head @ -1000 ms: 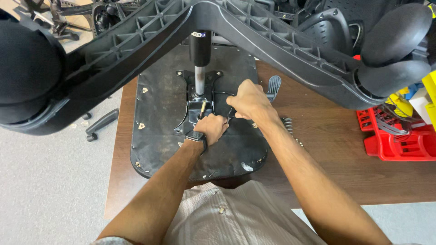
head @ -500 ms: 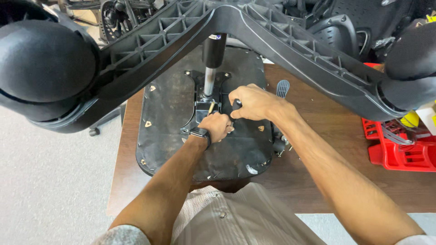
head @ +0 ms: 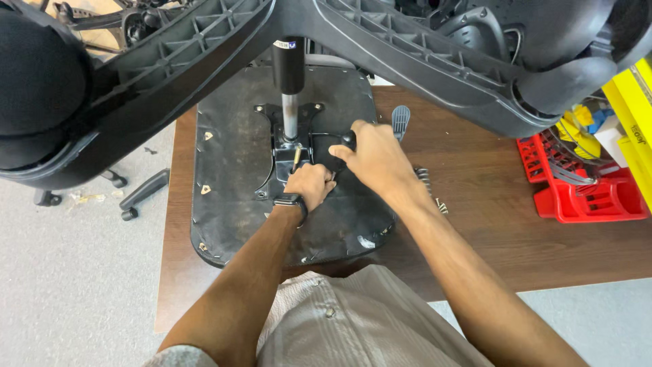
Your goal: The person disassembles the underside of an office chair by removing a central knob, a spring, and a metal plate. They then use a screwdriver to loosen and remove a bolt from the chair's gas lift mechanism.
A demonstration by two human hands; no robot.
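An office chair lies upside down on a brown table [head: 509, 224], with its black seat underside [head: 231, 170] facing up. The gas cylinder [head: 288, 75] rises from the metal mechanism plate [head: 288, 160]. My right hand [head: 377, 160] grips a black tool handle [head: 348, 140] just right of the plate. My left hand [head: 311, 185], with a black watch on its wrist, is curled around the tool's shaft against the plate, beside a small brass-coloured tip [head: 297, 158]. The chair's star base [head: 421, 61] spreads close overhead.
A large black caster [head: 34, 88] fills the upper left. A grey lever paddle [head: 401, 121] and a spring with loose screws [head: 424, 178] lie right of the seat. At the right stand a red basket [head: 577, 197] and yellow boxes [head: 631, 115]. A loose black part [head: 142, 194] lies on the floor.
Both hands have stayed at the mechanism plate, and the right hand keeps its grip on the black handle. The view has shifted slightly, so more of the table's right side shows.
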